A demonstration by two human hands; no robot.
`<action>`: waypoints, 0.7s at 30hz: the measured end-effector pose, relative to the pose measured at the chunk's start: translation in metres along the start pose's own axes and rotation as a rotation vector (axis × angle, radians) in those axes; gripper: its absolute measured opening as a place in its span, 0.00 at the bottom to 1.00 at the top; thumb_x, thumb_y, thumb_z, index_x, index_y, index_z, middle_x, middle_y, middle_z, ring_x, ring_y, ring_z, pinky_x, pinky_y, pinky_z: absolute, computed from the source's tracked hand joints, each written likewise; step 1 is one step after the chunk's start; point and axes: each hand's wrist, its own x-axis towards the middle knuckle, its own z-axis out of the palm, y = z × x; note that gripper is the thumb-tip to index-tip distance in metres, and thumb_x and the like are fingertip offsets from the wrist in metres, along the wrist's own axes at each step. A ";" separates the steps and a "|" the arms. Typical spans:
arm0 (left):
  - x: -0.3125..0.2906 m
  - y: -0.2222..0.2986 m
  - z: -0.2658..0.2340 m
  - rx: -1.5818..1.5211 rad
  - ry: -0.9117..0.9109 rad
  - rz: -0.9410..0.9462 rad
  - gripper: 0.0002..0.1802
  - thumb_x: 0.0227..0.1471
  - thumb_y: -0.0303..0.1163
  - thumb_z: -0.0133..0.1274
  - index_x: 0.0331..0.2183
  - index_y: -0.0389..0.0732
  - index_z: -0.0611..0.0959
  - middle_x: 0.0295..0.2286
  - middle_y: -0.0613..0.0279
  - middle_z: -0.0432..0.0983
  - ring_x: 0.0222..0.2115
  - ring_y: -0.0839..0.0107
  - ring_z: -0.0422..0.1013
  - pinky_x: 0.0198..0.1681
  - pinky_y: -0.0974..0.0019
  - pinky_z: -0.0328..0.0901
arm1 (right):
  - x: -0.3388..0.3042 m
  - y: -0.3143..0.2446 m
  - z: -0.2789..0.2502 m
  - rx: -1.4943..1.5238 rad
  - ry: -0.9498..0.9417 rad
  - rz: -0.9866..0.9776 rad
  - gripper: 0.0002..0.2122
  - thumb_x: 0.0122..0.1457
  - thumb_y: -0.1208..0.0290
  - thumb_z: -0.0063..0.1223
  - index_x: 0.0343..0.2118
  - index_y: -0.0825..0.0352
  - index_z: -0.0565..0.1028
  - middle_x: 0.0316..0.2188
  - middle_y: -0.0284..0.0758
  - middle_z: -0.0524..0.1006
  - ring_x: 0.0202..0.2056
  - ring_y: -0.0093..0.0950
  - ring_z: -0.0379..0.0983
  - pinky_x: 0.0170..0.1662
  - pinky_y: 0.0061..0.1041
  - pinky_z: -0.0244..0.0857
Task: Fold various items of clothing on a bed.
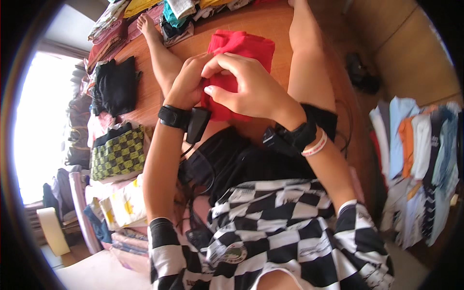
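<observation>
A red knitted piece of clothing (244,43), folded into a small bundle, is between my legs over the brown wooden surface. At its left edge is my left hand (190,83), its fingers bent around the fabric and partly hidden. My right hand (241,87) arches over the front of the red cloth. Its thumb and index finger are curved with a gap between them, and their tips come close to my left hand. Red fabric shows through that gap. The cloth's exact kind cannot be made out. Both wrists wear black straps with small black devices.
Piles of folded clothes (181,9) line the far edge of the wooden surface (232,21). At left lie black folded clothing (116,84), a green-and-black checked piece (118,154) and yellow-white fabric (123,205). Clothes hang (415,140) at right. A cable (210,179) runs near my lap.
</observation>
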 end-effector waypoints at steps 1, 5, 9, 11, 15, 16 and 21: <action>0.013 -0.002 -0.002 -0.099 0.023 -0.065 0.13 0.68 0.29 0.48 0.48 0.32 0.79 0.40 0.59 0.79 0.39 0.71 0.77 0.43 0.67 0.74 | 0.003 0.009 -0.012 -0.063 0.016 -0.028 0.09 0.60 0.76 0.60 0.41 0.72 0.77 0.40 0.39 0.79 0.46 0.30 0.79 0.53 0.29 0.72; 0.074 -0.016 -0.017 -0.359 0.165 -0.149 0.16 0.69 0.31 0.41 0.49 0.33 0.79 0.46 0.51 0.79 0.45 0.63 0.78 0.51 0.59 0.75 | 0.016 0.056 -0.038 -0.087 0.568 0.134 0.14 0.61 0.70 0.62 0.46 0.69 0.73 0.43 0.40 0.78 0.43 0.32 0.77 0.50 0.33 0.71; 0.145 -0.041 -0.020 -0.597 0.319 -0.128 0.18 0.68 0.34 0.39 0.51 0.35 0.77 0.49 0.48 0.78 0.50 0.55 0.76 0.61 0.49 0.68 | 0.033 0.129 -0.082 -0.191 0.427 0.524 0.35 0.57 0.60 0.71 0.59 0.74 0.63 0.53 0.46 0.74 0.53 0.36 0.74 0.57 0.34 0.67; 0.175 -0.063 -0.018 -0.738 0.345 -0.016 0.18 0.66 0.32 0.39 0.52 0.36 0.77 0.51 0.49 0.78 0.53 0.55 0.75 0.62 0.49 0.67 | 0.062 0.141 -0.096 0.610 0.352 0.864 0.44 0.53 0.60 0.75 0.65 0.74 0.57 0.57 0.49 0.71 0.56 0.37 0.71 0.61 0.33 0.65; 0.226 -0.117 -0.017 -0.846 0.379 0.032 0.17 0.64 0.28 0.40 0.52 0.39 0.76 0.52 0.54 0.78 0.54 0.57 0.74 0.61 0.49 0.67 | 0.101 0.262 -0.146 0.325 0.377 0.769 0.45 0.49 0.68 0.77 0.65 0.73 0.57 0.57 0.47 0.70 0.58 0.35 0.69 0.62 0.32 0.64; 0.236 -0.132 -0.029 -0.832 0.407 -0.038 0.16 0.64 0.28 0.41 0.51 0.39 0.76 0.51 0.55 0.78 0.53 0.58 0.74 0.59 0.49 0.68 | 0.118 0.279 -0.152 0.215 0.357 0.795 0.42 0.49 0.72 0.75 0.64 0.73 0.59 0.55 0.47 0.72 0.56 0.34 0.71 0.60 0.31 0.67; 0.310 -0.146 -0.058 -0.743 0.503 -0.159 0.14 0.64 0.27 0.48 0.51 0.40 0.73 0.49 0.59 0.77 0.50 0.61 0.75 0.54 0.51 0.71 | 0.183 0.369 -0.174 0.301 0.455 0.683 0.35 0.51 0.73 0.73 0.61 0.73 0.65 0.53 0.44 0.75 0.51 0.31 0.75 0.55 0.31 0.71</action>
